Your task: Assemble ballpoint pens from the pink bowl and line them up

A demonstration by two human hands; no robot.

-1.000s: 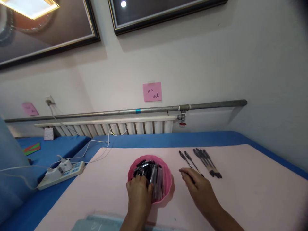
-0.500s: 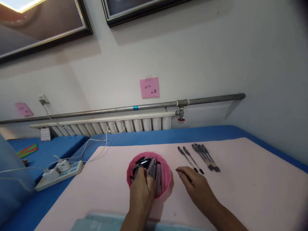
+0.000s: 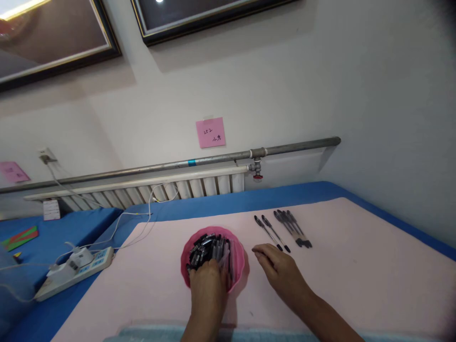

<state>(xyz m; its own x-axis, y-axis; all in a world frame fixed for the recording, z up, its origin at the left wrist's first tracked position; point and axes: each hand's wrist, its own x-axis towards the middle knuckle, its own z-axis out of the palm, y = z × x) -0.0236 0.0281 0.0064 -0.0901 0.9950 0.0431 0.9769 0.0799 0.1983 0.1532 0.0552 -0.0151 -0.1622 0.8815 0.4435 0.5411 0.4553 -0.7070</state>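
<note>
While the pink table covering [image 3: 356, 285] underlies both hands, the scalloped bowl [image 3: 238, 266] sits under the left hand [image 3: 208, 282] (grip not discernible). Right hand [image 3: 280, 266]: fingertips pressed together. Black-capped pens [image 3: 292, 228] lie beyond it; clear barrels [image 3: 232, 261] and black caps [image 3: 201, 249] lie at the left fingers.

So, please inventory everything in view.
tables: two, blue, centre, left
mat: one, pink, on table
bowl: one, pink, on mat
pen parts: many, black and clear, in bowl
loose pens: two, black and clear, right of bowl
pen cluster: uncounted, black and clear, farther right
power strip: one, white, left
adapters: two, white, on strip
cables: several, white, left
radiator: one, white, wall
card: one, white, by radiator
flat piece: one, red and green, left
notes: two, pink, wall
pictures: two, dark, top
socket: one, white, wall
pipe: one, grey, wall
partial item: one, light blue, bottom
left hand: one, in bowl
right hand: one, beside bowl
</note>
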